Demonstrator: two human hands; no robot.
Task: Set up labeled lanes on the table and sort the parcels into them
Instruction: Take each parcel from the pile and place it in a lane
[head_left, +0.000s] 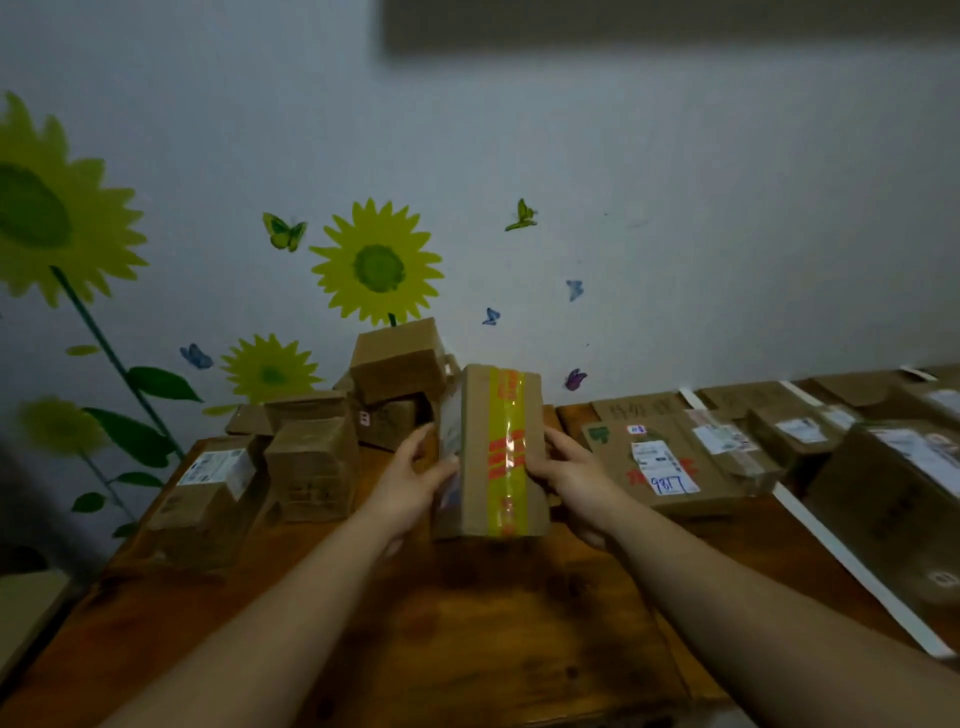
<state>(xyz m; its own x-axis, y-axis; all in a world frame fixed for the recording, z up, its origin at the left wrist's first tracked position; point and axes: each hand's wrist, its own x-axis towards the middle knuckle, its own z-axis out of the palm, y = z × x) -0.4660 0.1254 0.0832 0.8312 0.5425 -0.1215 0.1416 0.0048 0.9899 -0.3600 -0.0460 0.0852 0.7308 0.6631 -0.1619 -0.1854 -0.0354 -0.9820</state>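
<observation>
1. Wall (675, 208) at far side, w/ sunflower and butterfly stickers.
2. Wooden tabletop (467, 623) runs left to right; bare wood at near centre.
3. Sorted parcels (779, 436) lie in rows on the right, a white strip (852, 566) running between two rows. The flat one nearest centre has "9817" handwritten on its label.
4. Parcel pile (311, 457) at far left, brown boxes stacked loosely vs. the wall.
5. Held parcel (498, 452): brown box w/ yellow-and-red tape down its face, upright, at centre over the tabletop, btwn pile and rows.
6. Left hand (410, 483) grips its left side, right hand (571, 473) its right side, fingers curled round the edges.
7. Cardboard sign (636, 408) at far edge, writing too blurred to read.
</observation>
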